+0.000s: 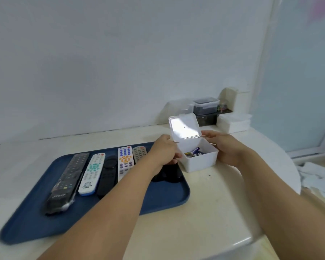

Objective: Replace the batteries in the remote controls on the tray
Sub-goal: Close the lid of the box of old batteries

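A blue tray (pixel 163 199) lies on the cream table with several remote controls side by side: a long black one (pixel 68 182), a white one with teal buttons (pixel 92 173), a short black one (pixel 107 175), a white one with orange buttons (pixel 125 162) and a grey one (pixel 139 153). More dark remotes (pixel 172 173) lie partly hidden under my left forearm. Right of the tray stands a small white box (pixel 199 160), its hinged lid (pixel 184 127) raised, with batteries (pixel 193 152) inside. My left hand (pixel 165 151) grips the box's left side. My right hand (pixel 225 147) holds its right side.
Clear plastic containers (pixel 205 106) and a white lidded box (pixel 234 122) stand at the back right against the wall. The table's rounded edge runs down the right; white cloth or paper (pixel 319 177) lies beyond it. A wall rises close behind the table.
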The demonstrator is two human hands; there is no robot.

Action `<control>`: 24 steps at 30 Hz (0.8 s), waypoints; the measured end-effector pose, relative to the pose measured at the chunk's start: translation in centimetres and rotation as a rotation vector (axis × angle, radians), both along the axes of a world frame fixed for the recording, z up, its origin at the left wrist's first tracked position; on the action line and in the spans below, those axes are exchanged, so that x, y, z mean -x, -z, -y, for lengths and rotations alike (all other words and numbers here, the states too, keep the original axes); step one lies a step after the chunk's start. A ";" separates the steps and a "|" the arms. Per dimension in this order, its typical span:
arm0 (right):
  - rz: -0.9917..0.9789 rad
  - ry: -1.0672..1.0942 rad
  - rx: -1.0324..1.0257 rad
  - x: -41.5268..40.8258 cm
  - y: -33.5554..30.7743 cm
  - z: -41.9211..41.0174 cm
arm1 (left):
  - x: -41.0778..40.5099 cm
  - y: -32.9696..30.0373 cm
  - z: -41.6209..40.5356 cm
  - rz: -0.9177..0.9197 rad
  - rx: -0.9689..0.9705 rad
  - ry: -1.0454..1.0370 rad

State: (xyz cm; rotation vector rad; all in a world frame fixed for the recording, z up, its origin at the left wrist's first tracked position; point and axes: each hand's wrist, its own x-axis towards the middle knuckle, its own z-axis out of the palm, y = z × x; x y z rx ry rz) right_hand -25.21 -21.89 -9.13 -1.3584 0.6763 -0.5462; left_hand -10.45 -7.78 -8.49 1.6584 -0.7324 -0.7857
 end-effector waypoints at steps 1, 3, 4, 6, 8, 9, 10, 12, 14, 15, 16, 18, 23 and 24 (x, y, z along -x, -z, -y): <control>0.036 -0.016 -0.011 -0.2 0.0 -0.3 | 0.2 -0.3 -0.1 -0.089 0.035 -0.029; 0.110 0.011 -0.074 -0.4 -0.2 -0.6 | 0.8 -1.1 -0.5 -0.269 0.108 -0.049; 0.133 0.041 -0.120 -0.4 -0.4 -0.8 | 0.8 -1.3 -0.7 -0.304 0.121 -0.018; 0.121 0.074 -0.121 0.0 -1.0 -1.0 | 0.9 -1.6 -1.1 -0.219 0.112 0.069; 0.038 0.081 0.084 0.6 -1.3 -1.0 | 1.2 -1.3 -1.4 0.083 0.063 0.135; -0.039 0.083 0.268 0.8 -1.3 -1.3 | 1.4 -1.0 -1.6 0.354 0.028 0.171; -0.129 0.082 0.474 1.0 -1.1 -1.6 | 1.5 -0.4 -1.6 0.632 -0.011 0.199; -0.288 0.057 0.820 1.2 0.0 -2.0 | 2.1 0.4 -1.8 0.974 -0.025 0.220; -0.363 0.005 0.994 1.2 0.6 -2.8 | 2.9 0.5 -2.3 1.063 -0.007 0.221; -0.384 -0.007 1.059 1.2 0.6 -3.1 | 3.0 0.5 -2.4 1.101 -0.016 0.227; -0.415 -0.022 1.117 1.3 0.7 -3.3 | 3.3 0.5 -2.5 1.143 -0.036 0.232; -0.483 -0.085 1.181 1.6 0.7 -3.3 | 3.4 0.5 -2.7 1.207 -0.067 0.235; -0.660 -0.305 1.365 2.3 -0.4 -2.6 | 3.2 1.1 -2.6 1.282 -0.108 0.264; -0.676 -0.321 1.369 2.2 -0.6 -2.5 | 3.2 1.1 -2.4 1.286 -0.124 0.279</control>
